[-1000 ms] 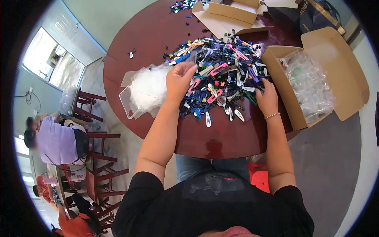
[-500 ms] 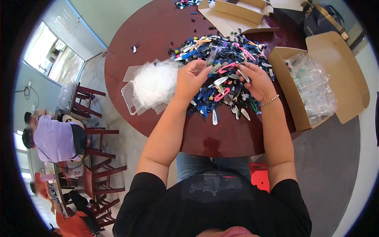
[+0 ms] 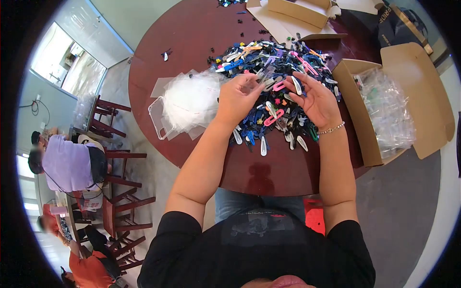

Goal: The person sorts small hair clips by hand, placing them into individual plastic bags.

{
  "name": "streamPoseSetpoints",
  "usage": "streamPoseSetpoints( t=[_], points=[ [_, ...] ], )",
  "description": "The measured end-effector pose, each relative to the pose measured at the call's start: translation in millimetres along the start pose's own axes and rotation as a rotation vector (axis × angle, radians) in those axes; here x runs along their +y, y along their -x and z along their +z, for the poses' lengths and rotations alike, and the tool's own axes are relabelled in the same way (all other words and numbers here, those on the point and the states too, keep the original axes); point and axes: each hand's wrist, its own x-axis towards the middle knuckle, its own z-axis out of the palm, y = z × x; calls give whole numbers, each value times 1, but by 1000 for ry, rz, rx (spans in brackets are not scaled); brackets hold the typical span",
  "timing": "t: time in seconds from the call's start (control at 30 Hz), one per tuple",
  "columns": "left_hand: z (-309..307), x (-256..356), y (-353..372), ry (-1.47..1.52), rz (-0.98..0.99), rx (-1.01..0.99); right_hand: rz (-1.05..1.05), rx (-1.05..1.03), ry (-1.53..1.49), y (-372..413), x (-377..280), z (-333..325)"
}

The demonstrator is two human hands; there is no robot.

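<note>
Both my hands are over a heaped pile of hair clips [image 3: 266, 113] in many colours. My left hand [image 3: 238, 98] is closed, pinching a small clear plastic bag [image 3: 265, 74] whose far end sticks out past the fingertips. My right hand [image 3: 317, 100] faces palm up with curled fingers and holds a white snap hair clip [image 3: 297, 86]. A pink hair clip [image 3: 279, 86] shows at its fingertips, between the two hands. Left of my left hand lies a stack of clear plastic bags [image 3: 188, 102].
An open cardboard box [image 3: 363, 129] of filled clear bags [image 3: 385, 113] stands at the right. A flatter carton [image 3: 300, 13] lies at the back of the round table [image 3: 161, 53]. People sit by stools [image 3: 110, 216] at far left.
My hands have moved slightly apart. My right hand has turned its palm upward and opened a little, with the white clip now upright at its fingers. The view has shifted slightly.
</note>
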Motion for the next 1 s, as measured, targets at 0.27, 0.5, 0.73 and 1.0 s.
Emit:
streamPoseSetpoints(
  t=[0.27,0.5,0.73,1.0],
  points=[
    [-1,4,1,-45,-22,-12,7,83,348,9,-7,4],
    [1,0,3,5,-14,-23,-145,145,820,10,-7,-7],
    [2,-3,3,0,-9,-24,-437,231,1216,10,-12,-30],
    [2,0,1,69,-69,2,-96,21,1670,39,-31,-10]
  ],
)
